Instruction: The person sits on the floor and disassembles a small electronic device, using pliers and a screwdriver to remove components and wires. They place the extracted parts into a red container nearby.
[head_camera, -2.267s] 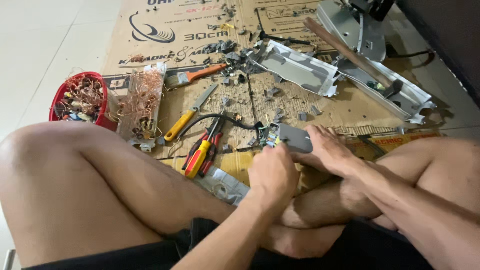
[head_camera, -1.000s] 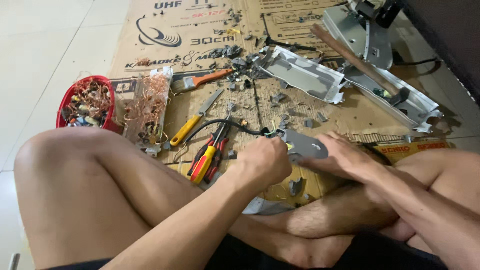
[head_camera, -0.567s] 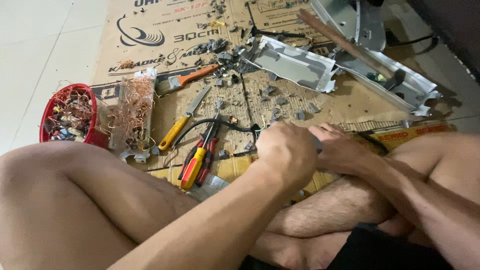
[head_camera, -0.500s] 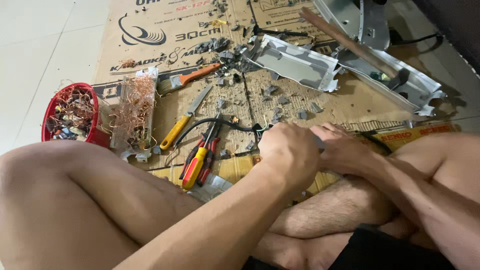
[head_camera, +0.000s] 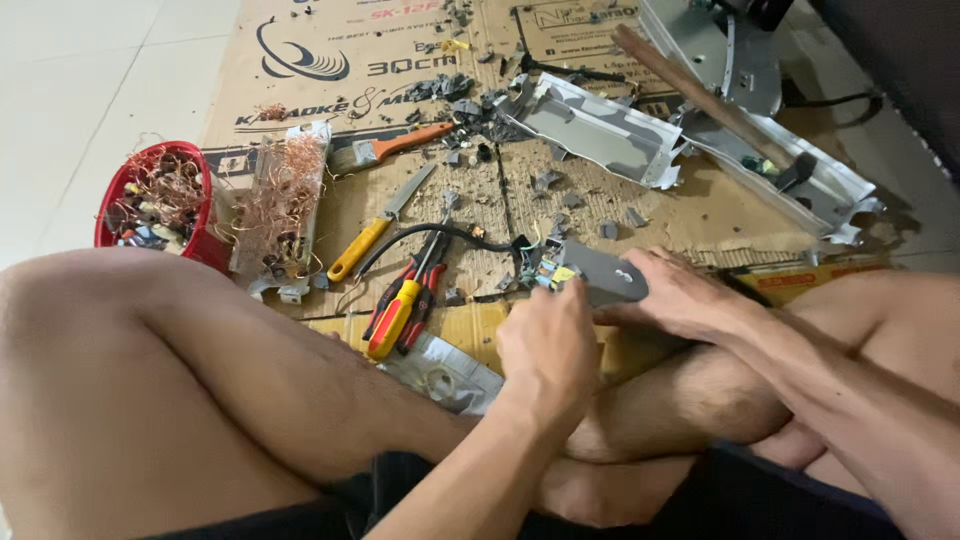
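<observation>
Sitting cross-legged on the floor, the person works over a sheet of flattened cardboard (head_camera: 300, 90) that carries everything. Both hands meet near the cardboard's near edge, just past the knees: the right hand (head_camera: 680, 295) is wrapped over a flat grey metal piece (head_camera: 600, 278), fingers pressing on its top, while the left hand (head_camera: 548, 345) is curled into a loose fist right against the piece's near end, touching it; what the left fingers pinch is hidden behind the knuckles. A small cluster of coloured wires (head_camera: 545, 270) sticks out at the piece's left end, joined by a black cable (head_camera: 430, 235) looping away toward the left. Just left of the hands lie red-handled pliers (head_camera: 425, 280) and a yellow-and-red screwdriver (head_camera: 393, 320), side by side and touching. Farther left a yellow-handled knife (head_camera: 380, 225) lies slantwise, and beyond it an orange-handled brush (head_camera: 390, 150). Near the cardboard's left edge stands a red bowl (head_camera: 115, 200) heaped with copper wire and scraps, and beside it a grey tray (head_camera: 275, 215) covered with more tangled copper wire. Toward the far right corner rest two bent grey metal housings (head_camera: 600, 130), with a wooden-handled hammer (head_camera: 710, 100) laid across the farther one. Small grey fragments (head_camera: 555, 185) are scattered between the housings and the hands.
</observation>
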